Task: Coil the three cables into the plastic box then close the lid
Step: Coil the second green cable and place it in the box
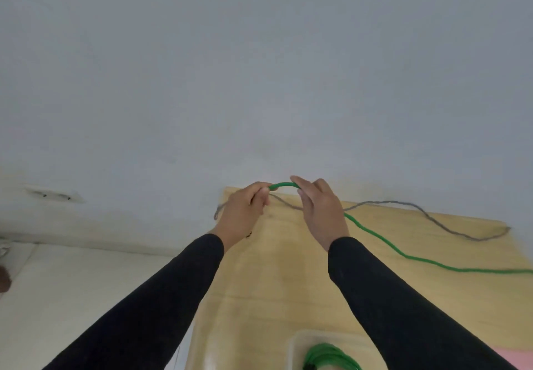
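My left hand [245, 209] pinches one end of a green cable [403, 255] above the far edge of the wooden table [274, 277]. My right hand [320, 211] holds the same cable a short way along, so a small arch spans between both hands. From there it trails right across the table and out of view. A grey cable [432, 218] lies loose along the table's far edge. At the bottom, a clear plastic box [294, 346] holds a coiled green cable [328, 356]; my right sleeve covers part of the box. No lid is visible.
A pale wall fills the upper view, with a wall socket [52, 194] at the left. White floor lies left of the table. Something pink [516, 358] shows at the bottom right corner.
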Available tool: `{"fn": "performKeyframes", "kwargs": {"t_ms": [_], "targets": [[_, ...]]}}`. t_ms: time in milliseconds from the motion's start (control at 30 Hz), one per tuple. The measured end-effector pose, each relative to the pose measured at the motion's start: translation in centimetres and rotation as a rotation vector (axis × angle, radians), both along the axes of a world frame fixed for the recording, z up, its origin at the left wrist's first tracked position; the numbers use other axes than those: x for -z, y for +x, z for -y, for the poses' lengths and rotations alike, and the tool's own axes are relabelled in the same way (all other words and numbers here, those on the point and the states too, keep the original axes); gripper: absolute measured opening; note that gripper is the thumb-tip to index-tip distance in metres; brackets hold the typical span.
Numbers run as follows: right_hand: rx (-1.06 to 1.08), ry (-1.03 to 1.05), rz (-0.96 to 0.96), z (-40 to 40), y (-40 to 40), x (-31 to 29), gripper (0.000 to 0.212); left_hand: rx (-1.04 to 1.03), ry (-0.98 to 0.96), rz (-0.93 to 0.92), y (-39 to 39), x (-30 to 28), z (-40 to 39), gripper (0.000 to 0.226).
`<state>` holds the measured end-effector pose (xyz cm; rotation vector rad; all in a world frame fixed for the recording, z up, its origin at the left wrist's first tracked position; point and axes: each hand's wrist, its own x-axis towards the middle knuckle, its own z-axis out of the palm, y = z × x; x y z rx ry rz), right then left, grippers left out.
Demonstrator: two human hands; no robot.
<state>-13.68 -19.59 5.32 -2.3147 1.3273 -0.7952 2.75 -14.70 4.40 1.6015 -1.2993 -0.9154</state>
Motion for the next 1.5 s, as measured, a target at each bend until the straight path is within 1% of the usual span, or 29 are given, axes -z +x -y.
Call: {"fn": "performKeyframes", "kwargs": {"t_ms": [100, 200, 267, 367, 433, 467, 533, 633, 700, 767, 900, 1033, 1067, 1133, 1200, 1233, 1300, 1333, 1433, 1500], "targets": [[-0.017, -0.093, 0.055, 0.6, -1.9, -3.6, 0.034, 0.018, -0.011, -0.322, -2.9, -3.4, 0.0, 0.033], [-0.017, -0.147, 0.116, 1.1, -4.8, -6.1, 0.036, -0.004, -0.051, -0.754, -6.1, -7.1, 0.5, 0.032], [0.006, -0.134, 0.153, 1.1, -7.4, -6.9, 0.038, -0.03, -0.116, -1.027, -8.2, -9.7, 0.9, 0.031], [0.036, -0.055, 0.175, 0.5, -11.8, -7.0, 0.04, -0.043, -0.258, -1.375, -11.4, -13.5, 1.2, 0.031], [-0.013, 0.012, 0.109, -0.2, -14.3, -7.2, 0.041, -0.032, -0.37, -1.523, -13.5, -15.6, 1.6, 0.029], [-0.06, 0.039, 0.06, -0.6, -15.3, -7.5, 0.041, -0.033, -0.417, -1.54, -14.7, -16.4, 1.8, 0.027], [-0.155, 0.023, -0.021, -1.6, -16.8, -8.5, 0.04, -0.067, -0.473, -1.462, -17.1, -17.5, 2.1, 0.025], [-0.249, -0.07, -0.133, -2.6, -18.8, -11.3, 0.033, -0.159, -0.493, -1.194, -20.3, -18.2, 2.0, 0.018], [-0.285, -0.052, -0.18, -3.2, -20.4, -13.3, 0.025, -0.175, -0.507, -1.028, -21.7, -18.6, 1.6, 0.015], [-0.301, -0.03, -0.204, -3.6, -21.7, -15.2, 0.023, -0.156, -0.529, -0.894, -22.6, -19.1, 1.2, 0.015], [-0.278, 0.005, -0.187, -4.1, -22.7, -18.9, 0.02, -0.086, -0.556, -0.586, -23.9, -19.9, 0.6, 0.019], [-0.25, 0.018, -0.12, -3.9, -24.1, -22.8, 0.012, 0.108, -0.513, -0.168, -24.6, -19.9, -0.5, 0.016], [-0.247, 0.045, -0.102, -3.6, -24.7, -24.0, 0.01, 0.136, -0.492, -0.088, -24.4, -19.7, -0.7, 0.016], [-0.268, 0.151, -0.088, -3.4, -26.3, -26.3, 0.01, 0.146, -0.458, 0.012, -23.6, -19.6, -1.3, 0.016], [-0.32, 0.256, -0.089, -3.4, -27.9, -27.9, 0.008, 0.121, -0.439, 0.056, -22.2, -20.0, -1.8, 0.017], [-0.337, 0.262, -0.072, -3.5, -28.5, -28.5, 0.007, 0.118, -0.426, 0.074, -21.6, -20.4, -2.1, 0.017], [-0.334, 0.176, 0.031, -3.3, -28.8, -29.4, 0.007, 0.175, -0.375, 0.088, -21.4, -20.9, -2.8, 0.019], [-0.312, 0.114, 0.11, -3.2, -28.5, -29.8, 0.008, 0.236, -0.357, 0.062, -21.9, -21.0, -3.3, 0.022], [-0.225, -0.014, 0.322, -2.5, -26.9, -30.4, 0.009, 0.417, -0.397, -0.163, -24.6, -21.6, -4.4, 0.037], [-0.19, -0.023, 0.44, -1.8, -26.0, -30.0, 0.011, 0.445, -0.477, -0.349, -25.9, -22.7, -4.8, 0.045]]}}
